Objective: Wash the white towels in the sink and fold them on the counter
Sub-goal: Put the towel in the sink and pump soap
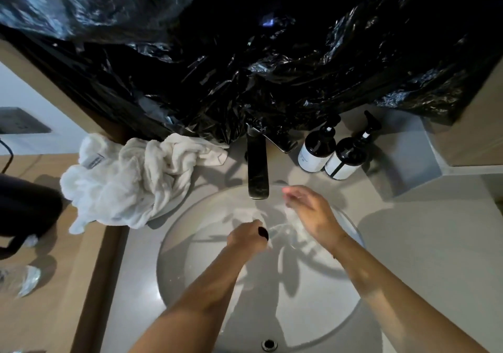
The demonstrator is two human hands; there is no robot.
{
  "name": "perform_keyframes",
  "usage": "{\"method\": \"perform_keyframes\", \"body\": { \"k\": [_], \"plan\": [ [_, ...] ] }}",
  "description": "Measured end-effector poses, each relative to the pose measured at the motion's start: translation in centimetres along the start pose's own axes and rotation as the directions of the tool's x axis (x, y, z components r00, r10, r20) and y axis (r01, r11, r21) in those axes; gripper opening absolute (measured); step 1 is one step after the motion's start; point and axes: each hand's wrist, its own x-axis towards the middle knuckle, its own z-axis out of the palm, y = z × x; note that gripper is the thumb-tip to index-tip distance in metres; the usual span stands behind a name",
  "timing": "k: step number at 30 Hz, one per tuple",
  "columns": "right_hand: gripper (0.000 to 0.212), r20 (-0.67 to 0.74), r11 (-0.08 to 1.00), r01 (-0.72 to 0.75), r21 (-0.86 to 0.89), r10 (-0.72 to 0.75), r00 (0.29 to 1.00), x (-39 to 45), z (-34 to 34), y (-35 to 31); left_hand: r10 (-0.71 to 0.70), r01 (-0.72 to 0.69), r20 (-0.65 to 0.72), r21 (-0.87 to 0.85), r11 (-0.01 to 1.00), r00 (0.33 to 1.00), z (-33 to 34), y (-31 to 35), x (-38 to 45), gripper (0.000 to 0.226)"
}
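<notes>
Reaching into the sink (190, 284), both hands sit under the tap (258, 167). Left hand (246, 237) has its fingers curled down at a dark plug (263, 233); whether it grips the plug I cannot tell. Right hand (310, 213) is blurred, fingers loosely spread, holding nothing. Towels (128, 181) lie heaped on the counter (422, 243) left of the tap, one edge over the basin rim. Two bottles (330, 151) stand right of the tap

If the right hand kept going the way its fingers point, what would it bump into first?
Probably the black faucet. The right hand hangs over the sink with blurred fingers aimed up and left toward the spout's end. Depth is unclear, so it might pass just beneath.
</notes>
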Motion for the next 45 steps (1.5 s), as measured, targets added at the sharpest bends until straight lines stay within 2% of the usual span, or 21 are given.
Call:
{"method": "perform_keyframes", "body": {
  "k": [2,4,6,8,10,12,16,21,23,26,28,30,31,32,34,36,37,38,40,42,45],
  "plan": [
    [0.020,-0.030,0.983,-0.018,0.181,0.024,0.999,0.4,-0.2,-3.8,-0.038,0.014,-0.154,-0.155,0.988,0.987,-1.5,-0.6,-1.1,0.030],
    [0.031,-0.020,0.956,-0.037,0.291,0.045,0.999,0.9,-0.6,-7.2,-0.051,0.000,-0.224,-0.221,0.975,0.973,-2.9,-1.5,-2.4,0.028],
    [0.033,-0.026,0.955,-0.035,0.295,0.044,0.999,1.2,-0.3,-9.2,-0.051,-0.023,-0.265,-0.268,0.963,0.963,-4.2,-2.4,-3.2,0.028],
    [0.031,-0.107,0.959,0.010,0.285,0.021,0.994,1.4,0.7,-10.0,-0.058,-0.043,-0.307,-0.311,0.949,0.950,-5.4,-2.9,-4.1,0.031],
    [0.032,-0.190,0.960,0.056,0.274,-0.003,0.982,1.6,1.5,-10.4,-0.056,-0.052,-0.361,-0.283,0.958,0.931,-6.5,-3.1,-4.8,0.036],
    [0.030,-0.203,0.960,0.090,0.264,-0.036,0.979,2.0,1.7,-11.5,-0.042,-0.079,-0.430,-0.261,0.962,0.902,-7.4,-3.2,-5.5,0.038],
    [0.025,-0.144,0.968,0.073,0.241,-0.039,0.989,1.5,1.5,-13.0,-0.035,-0.123,-0.504,-0.277,0.953,0.863,-8.7,-4.0,-7.4,0.032],
    [0.021,0.035,0.990,0.034,0.137,-0.039,0.999,-3.0,4.5,-11.3,0.048,-0.303,-0.679,-0.263,0.916,0.732,-10.9,-6.5,-10.2,0.025],
    [0.019,0.072,0.991,0.057,0.117,-0.066,0.995,-3.3,6.7,-11.9,0.029,-0.301,-0.698,-0.270,0.914,0.715,-12.9,-7.6,-11.8,0.024],
    [0.014,0.163,0.990,0.088,0.112,-0.105,0.981,-2.7,10.0,-13.3,-0.069,-0.389,-0.776,-0.388,0.836,0.627,-16.4,-9.8,-13.8,0.024],
    [0.012,0.239,0.984,0.153,0.086,-0.169,0.956,-1.7,12.3,-14.1,-0.138,-0.360,-0.807,-0.400,0.843,0.574,-18.3,-12.0,-14.6,0.022],
    [0.009,0.310,0.960,0.271,-0.064,-0.239,0.920,-0.4,14.9,-15.0,-0.173,-0.284,-0.854,-0.345,0.895,0.491,-19.9,-14.8,-14.4,0.021],
    [0.012,0.320,0.937,0.321,-0.134,-0.265,0.909,0.5,16.4,-15.4,-0.175,-0.253,-0.865,-0.322,0.912,0.471,-20.6,-15.9,-14.0,0.025],
    [0.016,0.322,0.923,0.338,-0.183,-0.269,0.908,1.3,17.9,-15.7,-0.174,-0.215,-0.857,-0.310,0.926,0.485,-20.9,-16.9,-13.4,0.032],
    [0.035,0.328,0.938,0.250,-0.239,-0.164,0.930,2.6,20.9,-16.2,-0.180,-0.163,-0.798,-0.327,0.931,0.575,-21.2,-18.0,-12.1,0.046],
    [0.058,0.333,0.959,0.100,-0.265,-0.006,0.943,3.3,23.2,-16.2,-0.199,-0.159,-0.733,-0.388,0.908,0.650,-20.7,-18.3,-10.8,0.048],
    [0.065,0.335,0.943,0.096,-0.318,0.017,0.942,3.6,24.1,-16.0,-0.201,-0.169,-0.731,-0.399,0.901,0.653,-20.6,-18.3,-10.5,0.044],
    [0.064,0.330,0.915,0.144,-0.376,-0.014,0.944,3.7,24.7,-15.8,-0.205,-0.182,-0.745,-0.402,0.897,0.634,-20.5,-18.4,-10.2,0.039],
    [0.043,0.286,0.867,0.253,-0.429,-0.135,0.949,3.7,25.2,-15.5,-0.209,-0.238,-0.793,-0.404,0.883,0.572,-20.5,-18.2,-10.3,0.028],
    [0.027,0.224,0.887,0.279,-0.367,-0.207,0.952,3.6,25.1,-15.3,-0.193,-0.330,-0.832,-0.404,0.853,0.521,-20.8,-17.7,-11.1,0.018],
    [0.017,0.159,0.917,0.332,-0.223,-0.301,0.940,2.7,24.3,-16.4,-0.143,-0.515,-0.835,-0.453,0.728,0.531,-21.9,-15.6,-13.7,0.013]
  ]
}}
